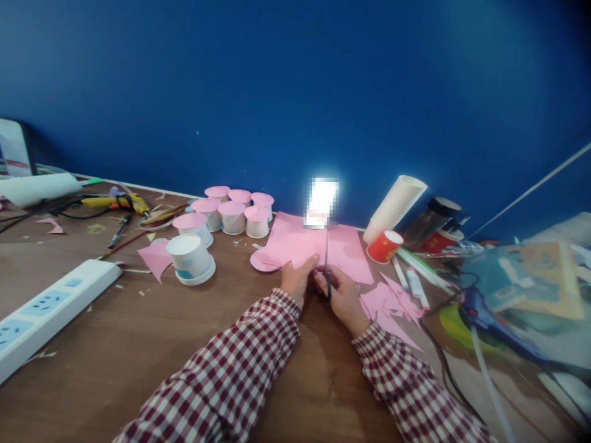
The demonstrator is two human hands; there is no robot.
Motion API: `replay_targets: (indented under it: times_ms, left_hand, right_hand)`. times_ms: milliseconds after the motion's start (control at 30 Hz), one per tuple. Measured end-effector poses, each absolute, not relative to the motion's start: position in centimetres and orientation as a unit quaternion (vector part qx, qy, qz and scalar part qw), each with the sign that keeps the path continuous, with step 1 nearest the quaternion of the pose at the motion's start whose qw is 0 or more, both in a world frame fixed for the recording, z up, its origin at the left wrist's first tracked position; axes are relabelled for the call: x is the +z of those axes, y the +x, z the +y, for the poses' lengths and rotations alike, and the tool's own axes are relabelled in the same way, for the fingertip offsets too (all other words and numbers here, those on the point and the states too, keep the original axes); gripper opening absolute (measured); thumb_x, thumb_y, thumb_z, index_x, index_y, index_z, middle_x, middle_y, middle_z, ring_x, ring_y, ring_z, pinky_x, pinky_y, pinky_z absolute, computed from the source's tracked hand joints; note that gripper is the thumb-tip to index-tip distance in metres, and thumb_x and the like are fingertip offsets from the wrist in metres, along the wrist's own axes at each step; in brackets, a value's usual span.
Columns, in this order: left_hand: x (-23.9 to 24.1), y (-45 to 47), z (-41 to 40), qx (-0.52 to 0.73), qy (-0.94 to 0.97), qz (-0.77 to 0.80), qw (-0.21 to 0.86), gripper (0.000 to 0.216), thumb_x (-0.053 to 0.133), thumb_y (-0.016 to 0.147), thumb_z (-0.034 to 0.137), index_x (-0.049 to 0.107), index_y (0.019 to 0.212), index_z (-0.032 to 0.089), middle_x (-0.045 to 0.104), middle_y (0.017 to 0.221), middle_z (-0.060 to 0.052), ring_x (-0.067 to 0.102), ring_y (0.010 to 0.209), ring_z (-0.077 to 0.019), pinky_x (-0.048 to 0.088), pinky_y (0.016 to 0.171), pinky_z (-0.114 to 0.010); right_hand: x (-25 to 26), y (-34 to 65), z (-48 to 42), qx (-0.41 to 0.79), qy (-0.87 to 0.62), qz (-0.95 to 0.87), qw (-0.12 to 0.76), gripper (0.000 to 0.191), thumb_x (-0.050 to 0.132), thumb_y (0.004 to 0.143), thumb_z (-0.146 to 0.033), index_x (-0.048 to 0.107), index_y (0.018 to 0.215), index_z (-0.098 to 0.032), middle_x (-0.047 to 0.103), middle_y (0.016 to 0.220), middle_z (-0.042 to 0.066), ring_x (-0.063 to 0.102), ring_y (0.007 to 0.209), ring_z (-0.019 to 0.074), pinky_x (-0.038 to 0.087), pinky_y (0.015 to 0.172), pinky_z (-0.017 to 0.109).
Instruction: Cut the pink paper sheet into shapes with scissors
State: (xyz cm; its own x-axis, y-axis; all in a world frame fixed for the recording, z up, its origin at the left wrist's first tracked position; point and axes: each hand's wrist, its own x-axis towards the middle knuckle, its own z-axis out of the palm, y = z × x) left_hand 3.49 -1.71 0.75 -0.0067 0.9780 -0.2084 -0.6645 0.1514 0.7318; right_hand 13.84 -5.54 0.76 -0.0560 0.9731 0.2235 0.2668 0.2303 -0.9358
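Note:
My left hand (297,278) is closed on pink paper (290,237), thumb on top. The fingers of my right hand (345,300) are wrapped round the dark handles of a pair of scissors (328,283), whose blades point away from me over the paper. Just left of my left hand lies a round pink paper piece (265,259). Pink offcuts (392,301) are heaped beside my right hand. Further left stand several paper cups with pink discs (231,209) on top, and one white cup (189,252) without a disc.
A lit phone (322,203) leans at the blue wall. To the right are a leaning stack of white cups (394,206), a red cup (385,246), pens and a blue glue gun (496,323) with its cable. A power strip (55,311) and a yellow tool (115,202) lie left.

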Motion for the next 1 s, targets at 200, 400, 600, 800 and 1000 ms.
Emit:
replay_targets:
  times_ms: [200, 400, 600, 800, 1000]
  left_hand:
    - [0.9, 3.42, -1.79, 0.612, 0.219, 0.362, 0.668, 0.029, 0.078, 0.055, 0.027, 0.059, 0.071, 0.011, 0.059, 0.06, 0.0, 0.054, 0.052, -0.0109, 0.044, 0.051, -0.024]
    - [0.98, 3.48, -1.85, 0.606, 0.213, 0.356, 0.678, 0.028, 0.078, 0.054, 0.027, 0.058, 0.068, 0.012, 0.057, 0.056, 0.001, 0.054, 0.05, -0.011, 0.044, 0.05, -0.024]
    - [0.69, 3.57, -1.67, 0.613, 0.218, 0.358, 0.669, 0.031, 0.078, 0.053, 0.029, 0.06, 0.07, 0.011, 0.06, 0.059, -0.001, 0.055, 0.053, -0.0125, 0.045, 0.053, -0.027]
    - [0.9, 3.54, -1.75, 0.615, 0.207, 0.36, 0.671, 0.031, 0.079, 0.052, 0.028, 0.059, 0.068, 0.012, 0.059, 0.058, 0.0, 0.055, 0.053, -0.0121, 0.044, 0.051, -0.025]
    - [1.11, 3.53, -1.88, 0.607, 0.205, 0.361, 0.678, 0.03, 0.078, 0.054, 0.028, 0.059, 0.07, 0.011, 0.059, 0.059, -0.001, 0.056, 0.054, -0.0131, 0.047, 0.053, -0.028]
  right_hand:
    - [0.78, 13.84, -5.53, 0.383, -0.494, -0.62, 0.475, 0.027, 0.058, 0.083, -0.037, 0.061, 0.102, -0.018, 0.058, 0.066, 0.0, 0.054, 0.062, 0.015, 0.044, 0.057, 0.025]
    - [0.69, 13.83, -5.47, 0.377, -0.492, -0.621, 0.479, 0.029, 0.059, 0.082, -0.038, 0.062, 0.103, -0.017, 0.06, 0.067, 0.001, 0.056, 0.063, 0.0163, 0.045, 0.058, 0.026]
    - [0.53, 13.86, -5.37, 0.373, -0.503, -0.62, 0.473, 0.03, 0.058, 0.082, -0.039, 0.061, 0.104, -0.017, 0.06, 0.068, 0.002, 0.056, 0.064, 0.0166, 0.046, 0.058, 0.026]
    - [0.73, 13.85, -5.4, 0.381, -0.497, -0.624, 0.467, 0.029, 0.058, 0.083, -0.04, 0.061, 0.101, -0.018, 0.061, 0.07, 0.002, 0.057, 0.064, 0.0166, 0.047, 0.06, 0.026]
    - [0.56, 13.86, -5.39, 0.375, -0.502, -0.623, 0.469, 0.03, 0.057, 0.083, -0.04, 0.061, 0.103, -0.018, 0.06, 0.067, 0.001, 0.055, 0.062, 0.0163, 0.046, 0.059, 0.026]
